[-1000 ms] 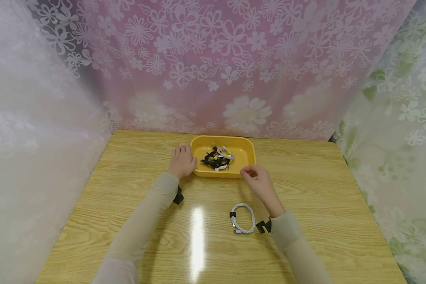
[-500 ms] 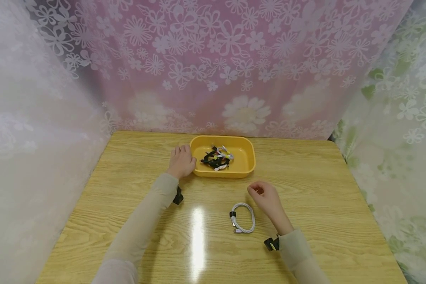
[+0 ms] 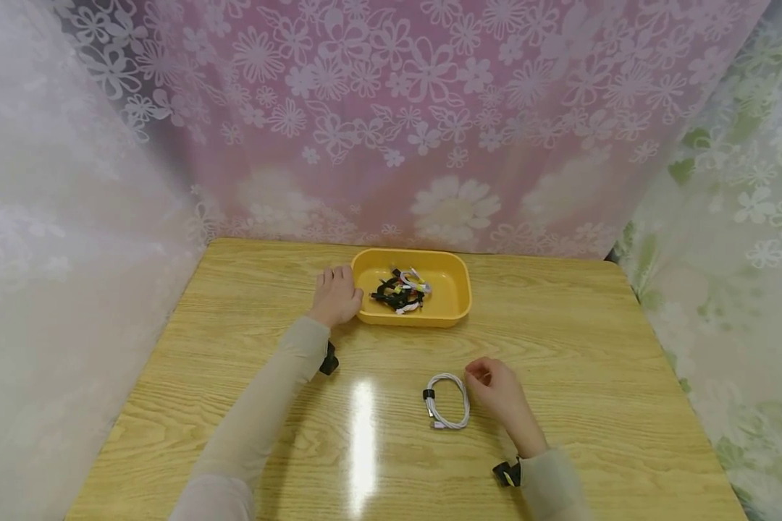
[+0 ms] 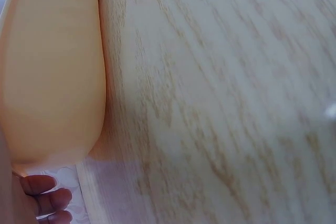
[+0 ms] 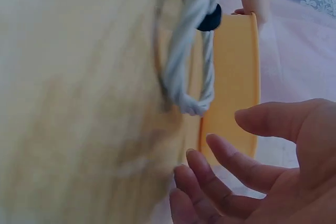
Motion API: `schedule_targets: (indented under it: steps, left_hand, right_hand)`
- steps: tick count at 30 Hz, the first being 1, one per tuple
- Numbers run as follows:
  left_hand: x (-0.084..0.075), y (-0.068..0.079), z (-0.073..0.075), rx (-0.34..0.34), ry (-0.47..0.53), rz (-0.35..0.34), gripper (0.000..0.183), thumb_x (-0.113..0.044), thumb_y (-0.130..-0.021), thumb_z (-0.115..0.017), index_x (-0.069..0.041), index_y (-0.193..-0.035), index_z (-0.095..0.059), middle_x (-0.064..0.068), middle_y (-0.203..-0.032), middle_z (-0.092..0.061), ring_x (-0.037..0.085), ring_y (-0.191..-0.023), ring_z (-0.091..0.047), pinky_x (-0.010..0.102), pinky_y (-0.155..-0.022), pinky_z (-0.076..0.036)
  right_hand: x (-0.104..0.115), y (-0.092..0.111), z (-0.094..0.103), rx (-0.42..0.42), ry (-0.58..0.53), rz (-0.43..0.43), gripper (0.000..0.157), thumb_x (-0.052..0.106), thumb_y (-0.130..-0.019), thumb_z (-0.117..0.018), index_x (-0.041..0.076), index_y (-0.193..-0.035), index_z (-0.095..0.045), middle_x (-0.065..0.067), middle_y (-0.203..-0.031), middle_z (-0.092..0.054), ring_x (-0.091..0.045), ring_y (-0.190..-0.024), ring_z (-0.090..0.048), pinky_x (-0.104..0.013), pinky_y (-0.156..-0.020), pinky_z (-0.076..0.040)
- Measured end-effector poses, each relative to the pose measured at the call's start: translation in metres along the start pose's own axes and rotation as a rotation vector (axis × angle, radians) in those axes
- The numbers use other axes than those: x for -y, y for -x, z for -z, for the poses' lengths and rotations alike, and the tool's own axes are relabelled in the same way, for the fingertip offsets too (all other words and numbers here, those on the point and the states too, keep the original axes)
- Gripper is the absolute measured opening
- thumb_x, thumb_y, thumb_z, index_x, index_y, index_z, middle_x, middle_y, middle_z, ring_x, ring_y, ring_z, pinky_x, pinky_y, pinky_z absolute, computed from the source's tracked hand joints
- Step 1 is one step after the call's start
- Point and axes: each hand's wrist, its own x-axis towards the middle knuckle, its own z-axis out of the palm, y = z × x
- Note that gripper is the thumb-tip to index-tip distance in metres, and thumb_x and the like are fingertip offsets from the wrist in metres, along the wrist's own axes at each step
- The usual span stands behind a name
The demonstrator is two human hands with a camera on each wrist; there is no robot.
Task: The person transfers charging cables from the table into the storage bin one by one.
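Observation:
My left hand (image 3: 336, 297) holds the left end of a yellow plastic bin (image 3: 452, 318); its fingertips (image 4: 52, 200) point down outside the end wall, and the thumb's grip is partly hidden. A coiled white cable (image 3: 467, 405), bound by a black strap (image 3: 429, 394), lies on the table in front of the bin. Just to the right of the coil is my right hand (image 3: 500, 391). In the right wrist view the right hand (image 5: 273, 166) has thumb and fingers apart, with nothing between them, close to the white cable (image 5: 181, 51).
Inside the bin lies a bunch of black cables (image 3: 391, 298) with a small white coil (image 3: 417, 284) on top. The wooden table (image 3: 560, 325) ends at a pink floral curtain (image 3: 391, 145) behind the bin. Pale curtains hang at both sides.
My right hand has moved from the bin's front right corner toward me, down to the right side of the white cable. The left hand, bin and cable have stayed in place.

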Motion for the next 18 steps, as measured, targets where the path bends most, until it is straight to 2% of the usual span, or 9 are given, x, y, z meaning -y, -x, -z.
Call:
schedule_targets:
  steps: [7, 18]
  left_hand:
    - [-0.001, 0.000, 0.001, 0.006, 0.002, 0.012, 0.021, -0.024, -0.103, -0.037, -0.004, -0.105, -0.041, 0.016, -0.103, -0.041, 0.035, -0.097, -0.032, 0.046, -0.087, -0.024]
    - [-0.002, 0.001, 0.002, 0.007, 0.005, 0.003, 0.019, -0.024, -0.103, -0.037, -0.005, -0.104, -0.041, 0.016, -0.102, -0.041, 0.035, -0.096, -0.032, 0.046, -0.086, -0.024]
  right_hand:
    - [-0.005, 0.008, -0.006, -0.012, 0.002, -0.024, 0.018, 0.008, -0.089, -0.067, -0.001, -0.105, -0.069, -0.009, -0.094, -0.065, -0.020, -0.084, -0.059, -0.036, -0.076, -0.048]
    - [-0.008, 0.016, -0.015, -0.040, -0.054, -0.091, 0.022, 0.006, -0.081, -0.076, 0.001, -0.100, -0.070, -0.005, -0.081, -0.063, -0.015, -0.072, -0.054, -0.027, -0.064, -0.044]
